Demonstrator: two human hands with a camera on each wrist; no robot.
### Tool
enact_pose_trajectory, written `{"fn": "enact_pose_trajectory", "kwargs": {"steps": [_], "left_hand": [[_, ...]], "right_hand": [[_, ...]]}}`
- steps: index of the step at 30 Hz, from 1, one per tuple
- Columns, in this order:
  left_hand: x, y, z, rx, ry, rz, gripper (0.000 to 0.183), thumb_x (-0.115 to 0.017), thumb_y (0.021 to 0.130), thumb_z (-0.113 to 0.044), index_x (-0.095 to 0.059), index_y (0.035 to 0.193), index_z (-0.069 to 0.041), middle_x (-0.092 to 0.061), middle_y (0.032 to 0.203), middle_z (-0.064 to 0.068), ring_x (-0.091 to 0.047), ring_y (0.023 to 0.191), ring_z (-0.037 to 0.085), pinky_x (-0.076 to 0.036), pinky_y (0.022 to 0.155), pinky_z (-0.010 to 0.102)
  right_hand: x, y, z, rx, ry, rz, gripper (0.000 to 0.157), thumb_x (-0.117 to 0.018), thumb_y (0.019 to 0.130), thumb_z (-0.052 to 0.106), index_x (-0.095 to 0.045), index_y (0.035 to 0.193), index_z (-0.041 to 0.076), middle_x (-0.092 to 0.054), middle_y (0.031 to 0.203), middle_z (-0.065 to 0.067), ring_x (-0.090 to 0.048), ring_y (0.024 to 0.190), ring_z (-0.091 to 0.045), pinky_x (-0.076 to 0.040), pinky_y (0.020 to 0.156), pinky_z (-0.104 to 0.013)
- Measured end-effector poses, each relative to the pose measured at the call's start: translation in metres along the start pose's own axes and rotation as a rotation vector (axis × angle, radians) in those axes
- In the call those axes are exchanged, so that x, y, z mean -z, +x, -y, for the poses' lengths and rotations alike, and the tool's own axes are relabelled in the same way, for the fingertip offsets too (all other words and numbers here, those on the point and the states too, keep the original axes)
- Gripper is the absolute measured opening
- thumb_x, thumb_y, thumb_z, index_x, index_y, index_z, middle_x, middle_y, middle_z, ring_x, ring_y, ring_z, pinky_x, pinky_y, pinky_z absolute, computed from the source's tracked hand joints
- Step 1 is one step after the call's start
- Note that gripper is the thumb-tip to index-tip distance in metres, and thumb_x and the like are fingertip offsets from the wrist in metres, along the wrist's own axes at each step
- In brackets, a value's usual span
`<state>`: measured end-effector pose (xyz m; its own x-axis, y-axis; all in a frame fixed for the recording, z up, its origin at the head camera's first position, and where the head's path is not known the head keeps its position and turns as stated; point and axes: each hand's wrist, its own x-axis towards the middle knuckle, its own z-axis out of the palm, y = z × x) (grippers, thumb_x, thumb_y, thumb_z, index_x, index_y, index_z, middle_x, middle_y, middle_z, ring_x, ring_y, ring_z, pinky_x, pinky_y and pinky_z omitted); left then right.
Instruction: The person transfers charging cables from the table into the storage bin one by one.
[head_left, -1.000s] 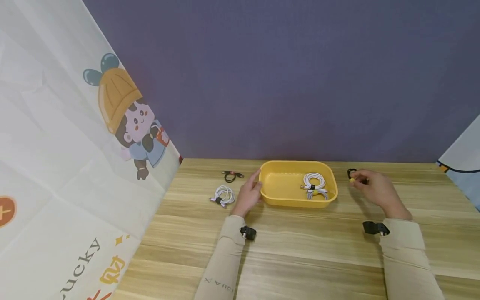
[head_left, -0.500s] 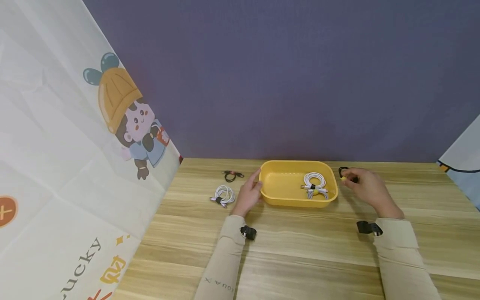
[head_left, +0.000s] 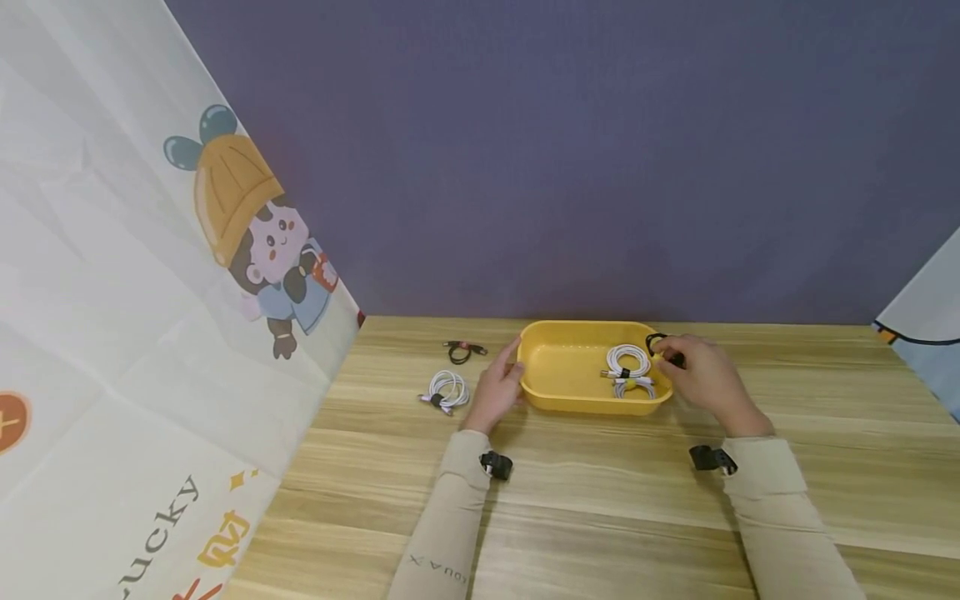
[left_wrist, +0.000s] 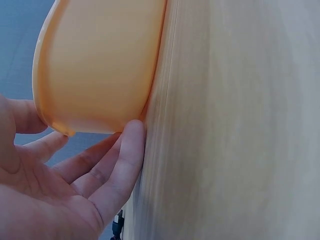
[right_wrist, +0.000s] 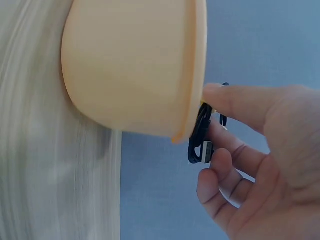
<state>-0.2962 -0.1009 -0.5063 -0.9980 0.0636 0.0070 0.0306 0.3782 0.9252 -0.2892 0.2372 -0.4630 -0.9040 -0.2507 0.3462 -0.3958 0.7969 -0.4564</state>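
My left hand (head_left: 497, 390) is at the left end of the yellow plastic box (head_left: 558, 403). In the left wrist view its thumb (left_wrist: 30, 117) lies over the rim while its other fingers rest against the outer end wall. At the box's right end, my right hand (head_left: 705, 375) pinches a coiled black USB cable (right_wrist: 200, 127) with a bit of yellow on it. That cable hangs at the rim, its USB plug (right_wrist: 206, 152) pointing down in the right wrist view. Inside the box, at its right side, lie a coiled white cable (head_left: 628, 358) and a grey-white cable (head_left: 634, 389) with a yellow tie.
Left of the box, a small black cable (head_left: 464, 351) with a red tie and a coiled white cable (head_left: 447, 390) with a black tie lie on the wood-grain table (head_left: 600, 500). A dark blue-grey backdrop (head_left: 600, 167) stands behind the table's far edge.
My right hand has moved left with the black cable, from beside the box to its right rim. The left hand and the box have stayed in place.
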Motion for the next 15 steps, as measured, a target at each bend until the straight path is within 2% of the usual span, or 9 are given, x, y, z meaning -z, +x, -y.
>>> {"fn": "enact_pose_trajectory", "kwargs": {"steps": [8, 12, 15], "left_hand": [[0.001, -0.001, 0.001, -0.004, 0.006, 0.006, 0.052, -0.047, 0.109, -0.027, -0.036, 0.159, -0.035, -0.07, 0.124, 0.018, -0.069, 0.077, 0.023, -0.062, 0.065, 0.032], [0.001, -0.001, 0.001, -0.004, 0.008, 0.01, 0.052, -0.047, 0.109, -0.027, -0.036, 0.159, -0.036, -0.069, 0.125, 0.019, -0.069, 0.077, 0.021, -0.062, 0.066, 0.031], [0.001, -0.001, 0.001, -0.001, 0.014, 0.009, 0.052, -0.047, 0.109, -0.026, -0.036, 0.159, -0.038, -0.069, 0.126, 0.019, -0.069, 0.076, 0.02, -0.063, 0.066, 0.031]], "right_hand": [[-0.012, 0.002, 0.015, 0.04, 0.001, -0.002, 0.022, -0.074, 0.093, 0.01, -0.073, 0.115, 0.005, -0.071, 0.1, -0.013, -0.06, 0.095, -0.035, -0.047, 0.072, -0.048], [-0.017, 0.003, 0.019, 0.057, -0.013, -0.008, 0.02, -0.075, 0.092, 0.009, -0.074, 0.113, 0.006, -0.07, 0.097, -0.011, -0.058, 0.087, -0.03, -0.043, 0.069, -0.041], [-0.021, 0.003, 0.022, 0.06, -0.002, -0.005, 0.02, -0.074, 0.092, 0.009, -0.074, 0.113, 0.007, -0.07, 0.098, -0.011, -0.057, 0.088, -0.029, -0.042, 0.07, -0.039]]}}
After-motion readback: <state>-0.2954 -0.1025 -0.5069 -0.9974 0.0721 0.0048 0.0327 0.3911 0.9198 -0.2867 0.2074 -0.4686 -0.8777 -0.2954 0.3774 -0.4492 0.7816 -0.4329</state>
